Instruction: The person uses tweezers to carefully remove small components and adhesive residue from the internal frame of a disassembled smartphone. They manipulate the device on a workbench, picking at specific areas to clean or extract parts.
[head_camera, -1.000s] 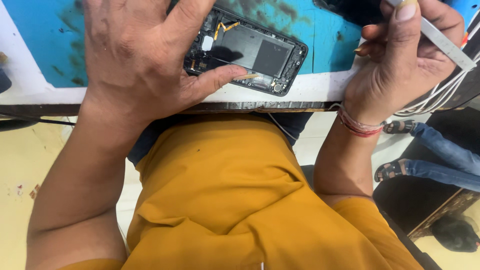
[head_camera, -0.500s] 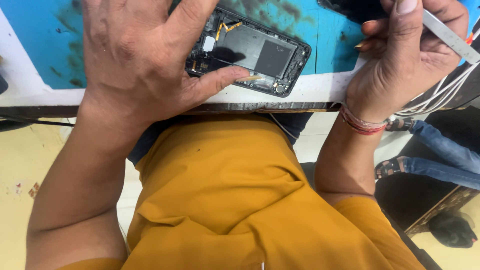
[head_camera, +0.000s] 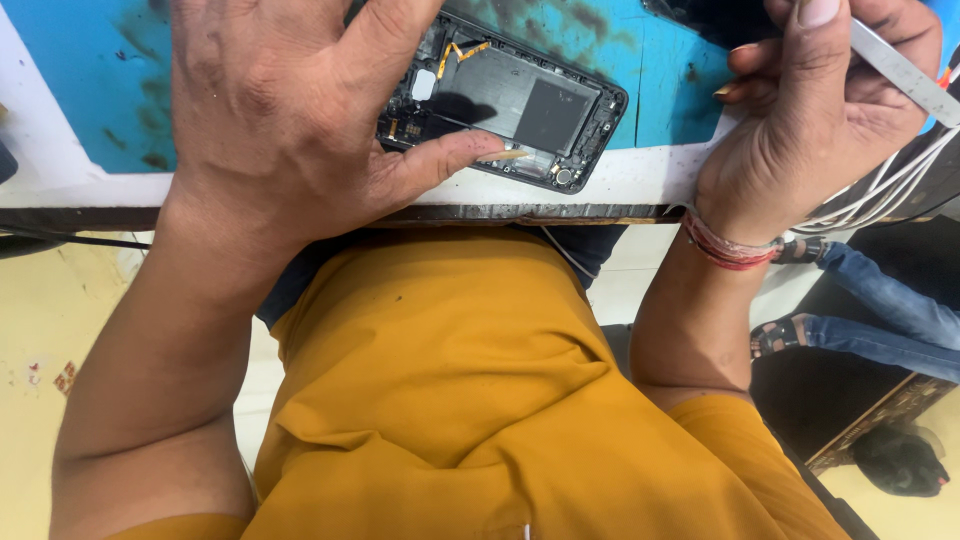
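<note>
Opened phone (head_camera: 515, 105) partly under left hand (head_camera: 290, 110)

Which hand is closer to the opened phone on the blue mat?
Left. The left hand rests on the opened phone, thumb along its near edge. The right hand is apart, beside it, holding metal tweezers.
</note>
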